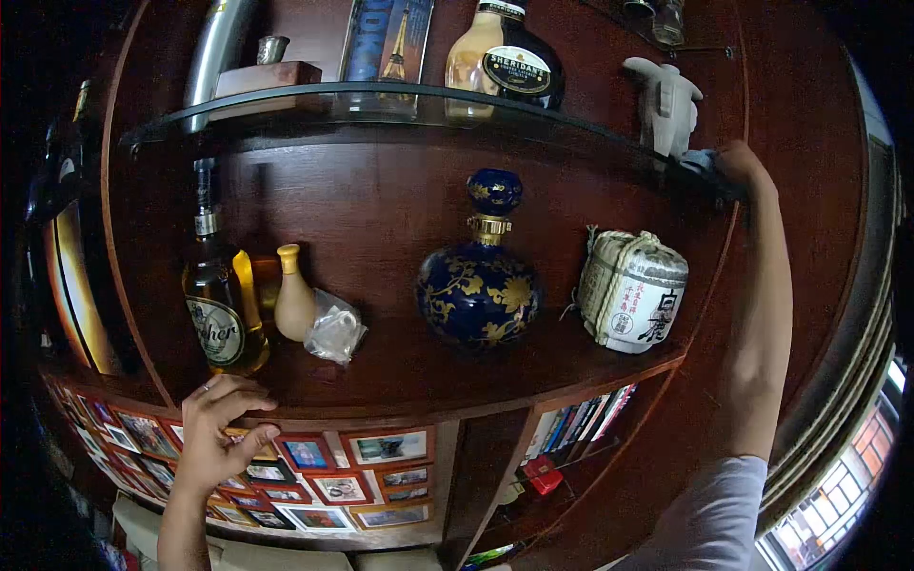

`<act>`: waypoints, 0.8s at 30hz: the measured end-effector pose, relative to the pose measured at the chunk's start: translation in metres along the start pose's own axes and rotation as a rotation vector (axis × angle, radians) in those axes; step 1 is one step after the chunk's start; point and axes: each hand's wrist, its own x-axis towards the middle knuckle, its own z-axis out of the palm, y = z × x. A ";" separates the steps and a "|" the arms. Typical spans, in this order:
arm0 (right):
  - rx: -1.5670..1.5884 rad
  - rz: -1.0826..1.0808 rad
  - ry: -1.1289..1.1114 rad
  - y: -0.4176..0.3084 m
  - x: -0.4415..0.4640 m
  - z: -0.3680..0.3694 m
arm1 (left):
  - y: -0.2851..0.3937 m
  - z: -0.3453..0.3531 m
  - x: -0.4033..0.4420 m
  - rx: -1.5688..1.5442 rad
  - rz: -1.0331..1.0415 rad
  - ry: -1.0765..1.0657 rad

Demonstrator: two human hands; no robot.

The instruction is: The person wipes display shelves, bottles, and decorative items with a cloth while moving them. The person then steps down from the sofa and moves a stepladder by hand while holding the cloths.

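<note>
My right hand [739, 164] reaches up to the right end of the glass shelf [352, 90]. Its fingers hold a bluish-grey cloth [700, 160] against the shelf, just below a pale ceramic figure [669, 107]. My left hand [224, 428] is empty, thumb and fingers apart, by the front edge of the wooden shelf [419, 395]. Nearest to it stands a whisky-like bottle [214, 324] with amber contents. Beside that are a small tan gourd-shaped bottle [294, 300] and a clear plastic-wrapped item [335, 328].
A blue and gold round decanter [479, 295] and a rope-tied sake cask [636, 295] stand on the wooden shelf. Above are a Sheridan's bottle [505, 62], an Eiffel Tower box [386, 48] and a small metal cup [272, 49]. Framed photos [390, 447] and books [578, 419] are below.
</note>
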 end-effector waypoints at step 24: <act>1.085 -0.079 0.131 -0.100 -0.023 -0.236 | -0.005 -0.004 -0.003 -0.054 0.000 -0.021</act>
